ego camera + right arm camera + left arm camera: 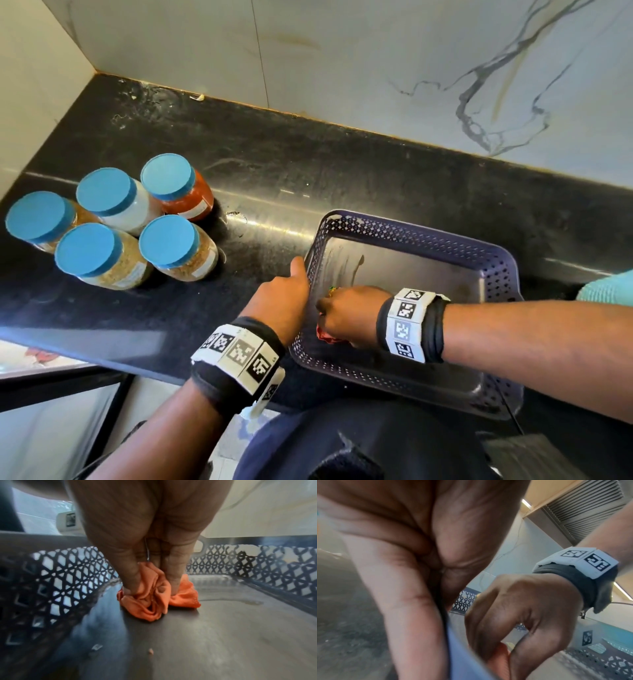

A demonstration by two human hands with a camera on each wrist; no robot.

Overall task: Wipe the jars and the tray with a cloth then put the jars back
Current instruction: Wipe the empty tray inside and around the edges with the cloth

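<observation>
Tray [493,274] wipe is the step in hand, I reckon. Head view: it sits near right on the black counter [274,171]; five blue-lidded jars [113,222] stand clustered far left, well apart from it. My left hand [281,301] grips the tray's left wall, thumb outside; my right hand [349,318] is inside at the near-left corner, bunched over the cloth [325,334]. Left wrist view: mostly palm; my right fist clamps orange fabric. Right wrist view: fingers [130,574] pinch the crumpled cloth down on the tray floor beside the perforated wall; a crumb [150,651] lies nearer. Next: sweep the floor's right part and walls, then reload the jars.
</observation>
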